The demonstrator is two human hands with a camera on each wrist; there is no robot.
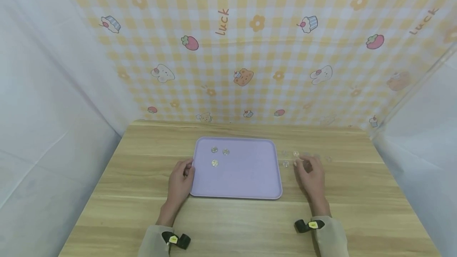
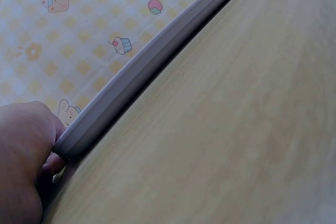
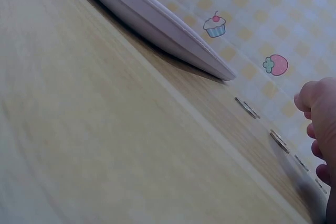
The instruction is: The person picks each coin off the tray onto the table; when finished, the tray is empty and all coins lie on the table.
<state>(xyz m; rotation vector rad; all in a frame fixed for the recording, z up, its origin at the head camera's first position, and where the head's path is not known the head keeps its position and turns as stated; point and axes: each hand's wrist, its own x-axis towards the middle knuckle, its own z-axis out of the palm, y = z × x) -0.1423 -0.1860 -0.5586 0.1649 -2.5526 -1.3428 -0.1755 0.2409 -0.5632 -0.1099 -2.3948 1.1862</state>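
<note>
A lilac tray (image 1: 246, 173) lies on the wooden table, with three small clear round discs, one of them this disc (image 1: 214, 163), in its left part. My left hand (image 1: 180, 179) grips the tray's left edge; in the left wrist view its fingers reach around the tray's rim (image 2: 131, 72). Right of the tray, my right hand (image 1: 312, 175) hovers low over more clear discs, thumb and forefinger bent beside a disc (image 1: 296, 154). From the right wrist, my bent fingers (image 3: 321, 129) appear above flat discs (image 3: 279, 141) on the table; nothing shows between them.
Several clear discs, such as this faint disc (image 1: 329, 159), are spread in rows right of the tray. A yellow checked cloth (image 1: 246, 50) hangs behind the table (image 1: 228, 225), with pale sheets at both sides. Black wrist cameras sit on both sleeves.
</note>
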